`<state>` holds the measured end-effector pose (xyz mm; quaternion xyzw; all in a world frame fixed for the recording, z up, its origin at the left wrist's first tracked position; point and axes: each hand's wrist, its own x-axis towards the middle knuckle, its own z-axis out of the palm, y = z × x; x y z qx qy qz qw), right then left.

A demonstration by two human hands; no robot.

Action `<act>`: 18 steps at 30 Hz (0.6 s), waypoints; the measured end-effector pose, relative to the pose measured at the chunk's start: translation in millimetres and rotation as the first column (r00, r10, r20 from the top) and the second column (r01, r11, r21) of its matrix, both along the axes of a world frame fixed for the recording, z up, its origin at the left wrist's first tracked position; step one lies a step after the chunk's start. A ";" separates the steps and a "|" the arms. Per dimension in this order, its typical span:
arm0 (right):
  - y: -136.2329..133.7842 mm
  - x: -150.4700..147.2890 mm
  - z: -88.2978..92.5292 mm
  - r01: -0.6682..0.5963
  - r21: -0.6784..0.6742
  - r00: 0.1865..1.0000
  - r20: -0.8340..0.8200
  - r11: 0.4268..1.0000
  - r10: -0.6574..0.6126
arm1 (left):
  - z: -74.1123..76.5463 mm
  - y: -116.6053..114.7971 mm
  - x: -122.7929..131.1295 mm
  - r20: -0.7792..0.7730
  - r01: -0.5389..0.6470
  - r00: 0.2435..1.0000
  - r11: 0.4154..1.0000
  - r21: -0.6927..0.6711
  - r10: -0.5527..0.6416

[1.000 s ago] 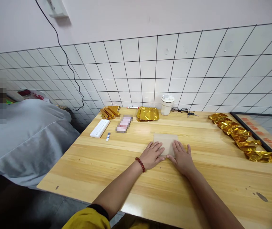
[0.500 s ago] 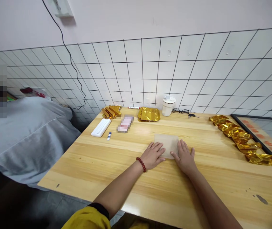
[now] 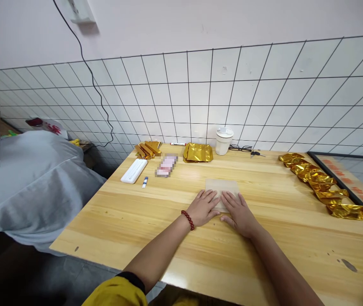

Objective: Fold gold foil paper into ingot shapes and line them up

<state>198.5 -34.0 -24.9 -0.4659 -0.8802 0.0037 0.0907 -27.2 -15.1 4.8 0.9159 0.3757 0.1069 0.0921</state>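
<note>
The left hand (image 3: 203, 207) and right hand (image 3: 239, 211), both spread flat and holding nothing, press the near edge of the tan paper (image 3: 222, 185), which lies at 12 o'clock on the table (image 3: 130, 216). No crease shows on it.

Tan paper sheet (image 3: 222, 187); gold foil packets (image 3: 324, 187) (shiny); white cup (image 3: 223, 141); red bead bracelet (image 3: 188, 219).

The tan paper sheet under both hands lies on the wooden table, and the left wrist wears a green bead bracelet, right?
No, the head view shows the bead bracelet is dark red, not green. The tan paper sheet does lie on the wooden table under the left hand and right hand.
</note>
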 end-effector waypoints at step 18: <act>1.1 -5.7 -3.7 0.376 -0.027 0.926 0.044 0.926 -0.375 | -3.6 -0.2 -0.5 0.007 -0.006 1.000 1.000 0.012 0.006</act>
